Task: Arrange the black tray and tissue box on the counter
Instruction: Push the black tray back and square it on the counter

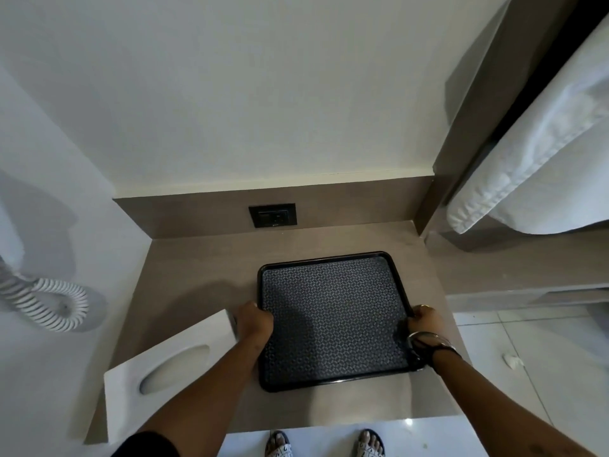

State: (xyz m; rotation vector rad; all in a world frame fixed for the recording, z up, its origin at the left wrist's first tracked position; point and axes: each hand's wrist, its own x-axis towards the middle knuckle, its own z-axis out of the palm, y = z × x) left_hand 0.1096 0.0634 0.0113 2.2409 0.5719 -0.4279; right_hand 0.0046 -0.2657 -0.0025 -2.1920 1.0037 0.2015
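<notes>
Left hand (255,319): curled closed over the left rim of the black tray (333,319), fingers wrapped around the edge, knuckles toward the camera
Right hand (423,319): closed on the tray's right rim, fingertips hooked over the edge; bangles and a dark band sit on the wrist just behind it
Black tray: lies flat between the two sets of fingers, patterned liner facing up and nothing on it; whether it rests fully on the counter (197,275) or is lifted a hair cannot be told
Tissue box (171,357): white, oval opening up, just outside the left knuckles; its far corner seems to touch or almost touch the back of that hand, and it lies skewed to the tray rather than parallel
Beyond the fingertips: bare counter runs to the back panel, where a dark socket plate (273,215) is set into the upstand
Done so far: the person appears to have the tray roughly centred on the counter and close to square with the front edge
Left to do: judging by the grip, the tray is in the middle of its final placing; after that the tissue box looks untouched and wants straightening and setting neatly beside or on the tray
Progress: about halfway, by this reading, with the tray nearly settled and the box not yet dealt with
</notes>
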